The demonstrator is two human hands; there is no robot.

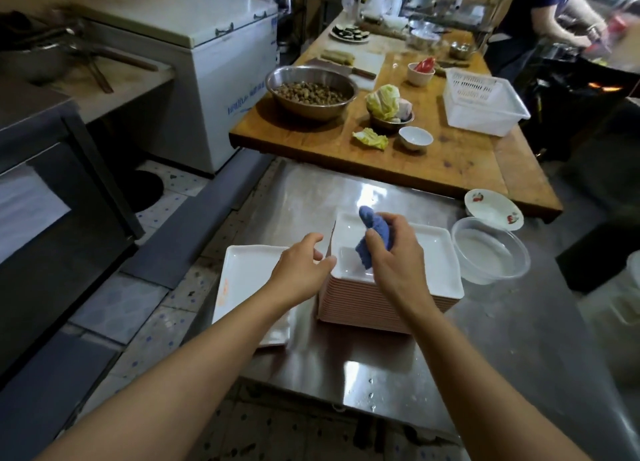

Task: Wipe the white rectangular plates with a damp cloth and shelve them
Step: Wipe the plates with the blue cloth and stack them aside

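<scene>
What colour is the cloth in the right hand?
Blue cloth, clearest in the head view.

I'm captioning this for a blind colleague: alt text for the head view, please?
A right hand presses a blue cloth onto the top of a stack of white plates on a steel table; the open left hand steadies its edge.

Steel counter (pixel 398 367) bare near front edge; plastic tub (pixel 490 251) (right) crowds plate stack (pixel 374 301).

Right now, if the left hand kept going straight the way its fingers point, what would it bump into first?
Most likely the near-left edge of the top plate on the tall stack. The left hand has open fingers almost at that rim, though depth is hard to judge.
</scene>
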